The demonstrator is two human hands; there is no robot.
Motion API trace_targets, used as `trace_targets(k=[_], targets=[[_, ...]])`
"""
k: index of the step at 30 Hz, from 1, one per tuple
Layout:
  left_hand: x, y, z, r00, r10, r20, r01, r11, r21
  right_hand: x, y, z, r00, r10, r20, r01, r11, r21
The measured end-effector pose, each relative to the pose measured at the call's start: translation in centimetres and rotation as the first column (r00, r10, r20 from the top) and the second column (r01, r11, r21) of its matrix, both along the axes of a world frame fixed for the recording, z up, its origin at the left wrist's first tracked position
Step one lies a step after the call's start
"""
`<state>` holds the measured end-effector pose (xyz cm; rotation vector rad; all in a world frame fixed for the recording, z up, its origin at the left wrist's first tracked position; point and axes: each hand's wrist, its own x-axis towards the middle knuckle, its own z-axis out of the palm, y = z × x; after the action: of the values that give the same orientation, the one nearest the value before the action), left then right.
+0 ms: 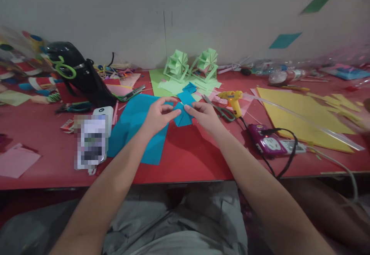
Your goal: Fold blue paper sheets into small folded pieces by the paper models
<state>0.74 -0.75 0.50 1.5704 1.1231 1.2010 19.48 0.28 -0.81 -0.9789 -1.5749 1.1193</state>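
Between my two hands is a small folded piece of blue paper (182, 119), held just above the red table. My left hand (162, 115) pinches its left side with thumb and fingers. On the opposite side my right hand (204, 115) grips the edge, thumb on top. Right behind it lie more small blue paper pieces (187, 94). A large blue sheet (138, 127) is spread under and beside my left forearm. To the right of my right hand are scissors (221, 110) and a yellow glue gun (233, 100).
Two light green folded-paper models (177, 65) stand near the wall. Yellow sheets (303, 120) with a clear ruler (332, 133) lie at right, near a purple power strip (266, 141). At left are a phone (92, 141), pliers (73, 107) and a black object (78, 71).
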Motion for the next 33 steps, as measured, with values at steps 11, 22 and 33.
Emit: trace_targets(k=[11,22,33], targets=[[-0.16,0.54,-0.7,0.999,0.041,-0.008,-0.041,0.999,0.004,0.35,0.24,-0.1,0.986,0.024,0.168,-0.044,0.993,0.113],[0.05,0.39,-0.75,0.998,0.005,-0.064,0.0,0.997,0.08,0.06,-0.03,0.17,0.993,0.047,0.107,-0.055,0.996,0.074],[-0.09,0.19,-0.98,0.93,0.05,-0.364,0.036,0.974,0.225,-0.54,-0.62,0.21,0.989,0.072,0.131,-0.086,0.991,0.104]])
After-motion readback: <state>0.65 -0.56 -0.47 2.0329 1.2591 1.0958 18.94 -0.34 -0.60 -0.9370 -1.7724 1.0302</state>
